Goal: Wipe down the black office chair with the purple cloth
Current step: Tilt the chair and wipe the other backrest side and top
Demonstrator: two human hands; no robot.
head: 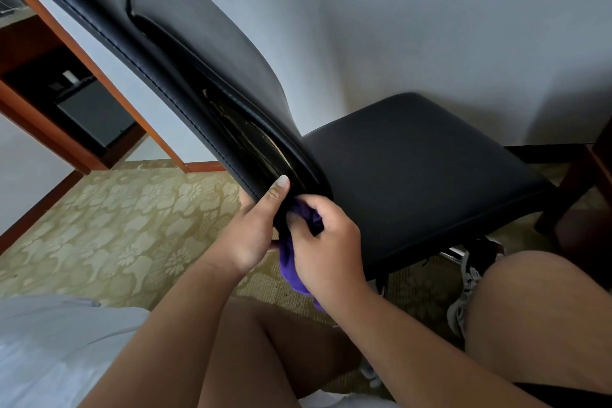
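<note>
soft, limp purple cloth (pixel 292 270): right hand (pixel 328 252) clutches it bunched. left hand (pixel 248 238) clamps the stiff backrest edge of the black office chair (pixel 414 149).

Soft even daylight, dull sheen on black chair (pixel 414 156), wide-angle bending at edges

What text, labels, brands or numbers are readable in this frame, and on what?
No readable text in this view.
black office chair: no label or brand mark on the visible surfaces.
purple cloth: no tag showing.
shoe: black-and-white pattern, too blurred to tell if any of it is lettering.
white items on the wooden shelf: too small to read.
</note>
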